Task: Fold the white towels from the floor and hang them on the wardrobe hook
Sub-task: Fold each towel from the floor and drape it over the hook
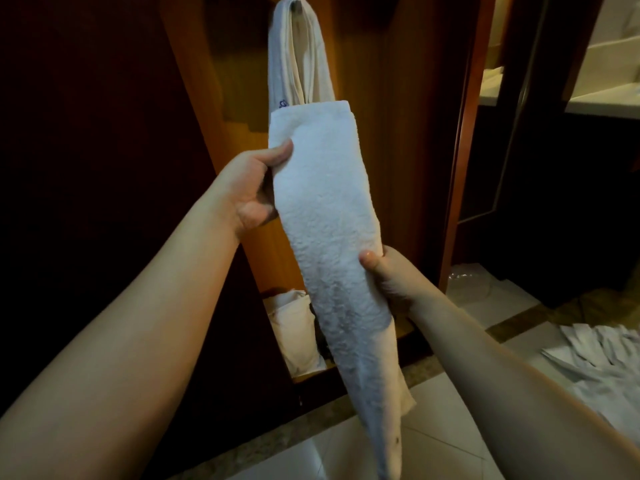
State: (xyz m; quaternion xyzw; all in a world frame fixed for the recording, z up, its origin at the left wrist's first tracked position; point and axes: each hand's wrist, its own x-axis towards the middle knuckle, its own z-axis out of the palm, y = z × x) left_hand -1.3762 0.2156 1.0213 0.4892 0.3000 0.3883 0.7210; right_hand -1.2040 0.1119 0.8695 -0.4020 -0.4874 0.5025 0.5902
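A white towel [329, 220], folded into a long narrow strip, stretches from the middle of the view down toward the floor. My left hand [254, 188] grips its upper left edge, thumb on top and fingers hidden behind. My right hand [384, 271] grips the right edge lower down, thumb pressed on the front. Behind the towel's top end, white cloth [294, 64] hangs from the wardrobe hook [295, 0] inside the open wooden wardrobe [398, 133]. More white towels [602, 362] lie crumpled on the floor at the right.
A white bag [294, 334] stands on the wardrobe's bottom shelf. The tiled floor [450, 441] spreads below my arms. A dark door frame [464, 133] stands right of the wardrobe, with a lit counter [606, 95] beyond. Clear plastic wrap [471, 282] lies by the frame's foot.
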